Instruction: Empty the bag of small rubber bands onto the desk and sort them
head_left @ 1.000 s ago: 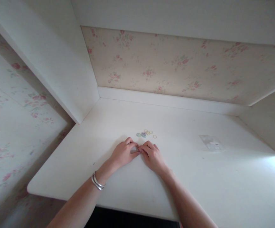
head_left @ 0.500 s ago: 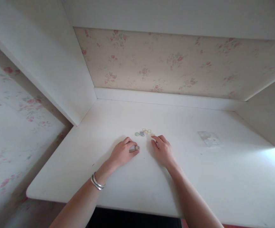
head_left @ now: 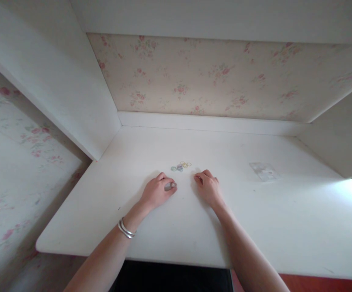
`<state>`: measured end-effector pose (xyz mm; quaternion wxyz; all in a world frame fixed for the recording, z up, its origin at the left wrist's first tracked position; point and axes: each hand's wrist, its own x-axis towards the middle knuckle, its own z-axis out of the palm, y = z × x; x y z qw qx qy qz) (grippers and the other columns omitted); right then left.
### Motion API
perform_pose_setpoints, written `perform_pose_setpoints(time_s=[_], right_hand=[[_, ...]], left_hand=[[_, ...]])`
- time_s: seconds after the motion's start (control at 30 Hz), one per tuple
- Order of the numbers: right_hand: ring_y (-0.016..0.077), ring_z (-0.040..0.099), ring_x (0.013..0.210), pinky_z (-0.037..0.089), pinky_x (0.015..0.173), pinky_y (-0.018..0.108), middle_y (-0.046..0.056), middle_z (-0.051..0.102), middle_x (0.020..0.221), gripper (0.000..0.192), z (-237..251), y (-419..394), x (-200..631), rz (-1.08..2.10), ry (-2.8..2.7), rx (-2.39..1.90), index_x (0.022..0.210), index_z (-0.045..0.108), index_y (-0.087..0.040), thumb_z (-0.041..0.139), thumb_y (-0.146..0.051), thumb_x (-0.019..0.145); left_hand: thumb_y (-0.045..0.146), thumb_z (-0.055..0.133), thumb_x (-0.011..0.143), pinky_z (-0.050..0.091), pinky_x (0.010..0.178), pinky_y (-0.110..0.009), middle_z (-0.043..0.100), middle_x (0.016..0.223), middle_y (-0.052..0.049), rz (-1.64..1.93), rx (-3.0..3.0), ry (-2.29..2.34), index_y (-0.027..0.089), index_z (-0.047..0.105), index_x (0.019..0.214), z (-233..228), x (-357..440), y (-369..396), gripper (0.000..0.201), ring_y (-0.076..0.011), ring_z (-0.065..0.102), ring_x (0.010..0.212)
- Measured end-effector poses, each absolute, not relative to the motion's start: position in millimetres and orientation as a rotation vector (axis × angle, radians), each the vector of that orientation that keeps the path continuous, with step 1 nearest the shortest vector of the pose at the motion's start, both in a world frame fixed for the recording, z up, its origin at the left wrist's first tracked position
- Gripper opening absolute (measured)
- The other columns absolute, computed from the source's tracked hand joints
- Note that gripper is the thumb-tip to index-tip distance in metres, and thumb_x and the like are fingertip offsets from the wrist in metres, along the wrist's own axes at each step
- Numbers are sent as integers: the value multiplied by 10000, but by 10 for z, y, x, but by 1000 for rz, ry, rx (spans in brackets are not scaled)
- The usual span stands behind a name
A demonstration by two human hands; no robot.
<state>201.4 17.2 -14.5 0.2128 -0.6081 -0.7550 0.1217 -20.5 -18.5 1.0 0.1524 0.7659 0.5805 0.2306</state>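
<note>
Pinched between thumb and fingertips, the left hand (head_left: 157, 191) holds a small grey piece (head_left: 170, 185) low against the worktop (head_left: 176, 231); its grip is closed on that piece, though the piece is too small to say what it is. Bangles (head_left: 125, 229) sit on that wrist. The right hand (head_left: 208, 187) rests just beside it, fingers curled with the tips together near the surface; whether they hold anything I cannot tell.

Just beyond both hands lies a loose cluster of small rings (head_left: 181, 166), some bluish, some yellow, none stacked. Well apart to the right lies a flat clear packet (head_left: 263, 171).

The likeliest slip is the grey piece escaping so slight a pinch and rolling over the smooth white worktop. A knuckle or sleeve of skin brushing forward could also scatter the rings, which are light and lie unguarded. The yellow ones show poorly against the pale surface and could be overlooked.
</note>
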Motion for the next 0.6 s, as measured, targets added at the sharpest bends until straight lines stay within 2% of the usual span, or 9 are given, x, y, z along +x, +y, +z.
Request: perform_pose_setpoints(time_s=[0.4,0.6], right_hand=[[140,554,836,361,779,283,41,584,897,226,-70,-37,1769,396,-2233,-1283,931,632,-217,412,-270,940],[128,555,817,363,775,269,40,592,899,229,-48,-59,1688,425,-2245,-1222,916,630,-204,408,-250,944]], left_hand=[[334,574,810,473,749,-258,584,919,-8,694,2095,1648,253,650,963,5,-276,-145,189,-131,583,765],[312,655,749,482,734,-265,583,997,-27,712,2010,1539,229,620,1063,-24,-341,-115,326,-140,566,784]])
